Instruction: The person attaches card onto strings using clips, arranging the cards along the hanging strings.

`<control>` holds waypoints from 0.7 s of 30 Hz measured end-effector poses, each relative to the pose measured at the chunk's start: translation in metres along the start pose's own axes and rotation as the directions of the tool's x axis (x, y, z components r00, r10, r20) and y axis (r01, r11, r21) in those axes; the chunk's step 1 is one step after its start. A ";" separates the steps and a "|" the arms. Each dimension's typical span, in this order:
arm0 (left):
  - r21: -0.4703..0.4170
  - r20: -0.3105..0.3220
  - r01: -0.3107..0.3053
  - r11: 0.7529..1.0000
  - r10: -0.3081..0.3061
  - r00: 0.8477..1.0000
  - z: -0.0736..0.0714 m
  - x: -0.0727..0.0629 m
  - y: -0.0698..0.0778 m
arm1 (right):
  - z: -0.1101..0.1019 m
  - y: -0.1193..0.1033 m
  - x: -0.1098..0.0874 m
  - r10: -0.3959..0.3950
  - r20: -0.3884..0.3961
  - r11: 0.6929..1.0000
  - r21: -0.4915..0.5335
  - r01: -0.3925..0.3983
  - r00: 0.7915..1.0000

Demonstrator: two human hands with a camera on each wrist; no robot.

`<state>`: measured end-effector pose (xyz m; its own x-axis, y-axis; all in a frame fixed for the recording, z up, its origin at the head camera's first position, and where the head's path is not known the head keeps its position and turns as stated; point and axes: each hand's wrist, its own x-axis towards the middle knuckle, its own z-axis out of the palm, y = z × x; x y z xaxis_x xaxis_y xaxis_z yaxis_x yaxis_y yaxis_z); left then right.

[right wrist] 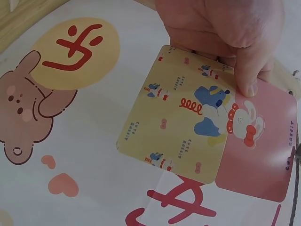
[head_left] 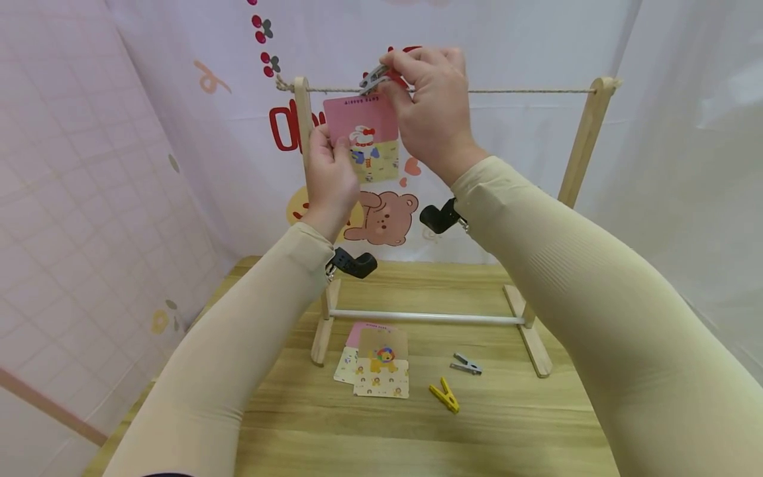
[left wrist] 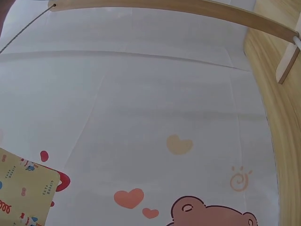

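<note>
My left hand holds a pink and yellow card with a rabbit print by its left side, thumb on the front. The card is upright, its top edge just under the rope. At that top edge, my right hand pinches a grey clothespin near the rope. Whether its tips grip card and rope cannot be made out. The right wrist view has the card and the left hand close up; in the left wrist view only a card corner appears.
The rope spans two wooden posts, joined low down by a white rod. On the wooden table lie overlapping cards, a lion card uppermost, beside another grey clothespin and a yellow clothespin. A printed white cloth hangs behind.
</note>
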<state>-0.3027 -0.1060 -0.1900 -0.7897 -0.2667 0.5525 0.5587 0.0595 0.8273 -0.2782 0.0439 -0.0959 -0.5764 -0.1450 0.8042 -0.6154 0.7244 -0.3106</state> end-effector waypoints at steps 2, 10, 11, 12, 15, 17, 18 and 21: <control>0.009 0.001 0.003 1.000 -0.003 1.000 0.000 0.000 0.000 | 0.000 0.000 0.000 -0.003 0.004 1.000 -0.010 0.003 1.000; 0.035 0.019 0.005 0.999 -0.006 1.000 0.000 -0.001 0.002 | 0.001 0.001 0.001 0.008 0.028 0.999 -0.054 -0.007 1.000; 0.044 0.019 0.004 0.999 -0.005 1.000 0.000 -0.001 0.002 | 0.001 0.001 0.002 0.008 0.031 0.998 -0.056 -0.006 0.999; 0.052 0.019 0.002 0.999 -0.003 1.000 0.000 -0.001 0.002 | 0.001 0.000 0.002 0.011 0.035 0.998 -0.058 -0.009 0.999; 0.068 0.016 0.002 0.998 -0.004 1.000 -0.001 -0.002 0.002 | 0.001 0.000 0.002 0.012 0.046 0.998 -0.062 -0.009 0.999; 0.074 0.018 0.001 0.997 -0.003 1.000 -0.001 -0.001 0.002 | 0.001 -0.001 0.003 0.014 0.051 0.998 -0.065 -0.011 0.999; 0.076 0.020 0.001 0.997 -0.003 1.000 -0.001 -0.001 0.002 | 0.001 -0.001 0.003 0.014 0.053 0.998 -0.065 -0.011 0.999; 0.083 0.027 -0.003 0.997 0.001 1.000 -0.002 -0.001 0.001 | 0.001 -0.002 0.003 0.017 0.061 0.998 -0.068 -0.013 0.998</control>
<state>-0.3004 -0.1076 -0.1896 -0.7957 -0.2409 0.5557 0.5381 0.1398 0.8312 -0.2790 0.0413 -0.0935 -0.6184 -0.1734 0.7665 -0.5699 0.7705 -0.2855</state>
